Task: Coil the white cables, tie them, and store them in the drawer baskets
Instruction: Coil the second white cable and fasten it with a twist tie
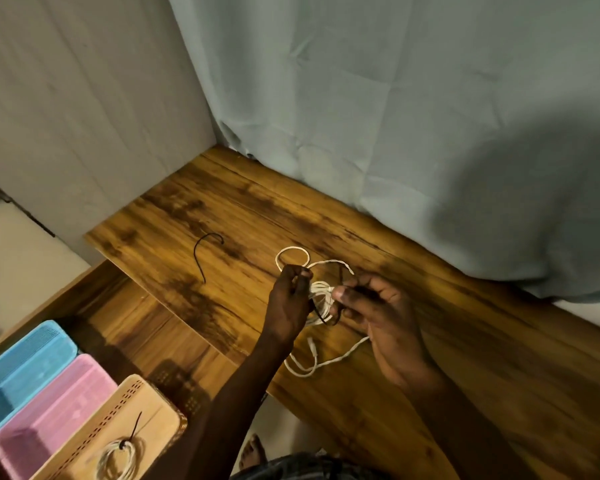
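A coiled white cable (320, 294) is held just above the wooden desktop (222, 216) between both hands. My left hand (290, 301) pinches the coil from the left. My right hand (378, 306) pinches it from the right, together with a thin black tie (321, 317) looped around the bundle. Loose cable loops (293, 252) stick out beyond the hands, and a tail with a plug (310, 344) hangs below. A spare black tie (205, 252) lies on the desktop to the left. In the beige basket (146, 400) lies a tied white coil (118, 457).
The open drawer at lower left holds a blue basket (25, 368), a pink basket (59, 410) and the beige one side by side. A pale blue cloth (395, 116) hangs behind the desk. A bare foot (253, 452) shows below the desk edge.
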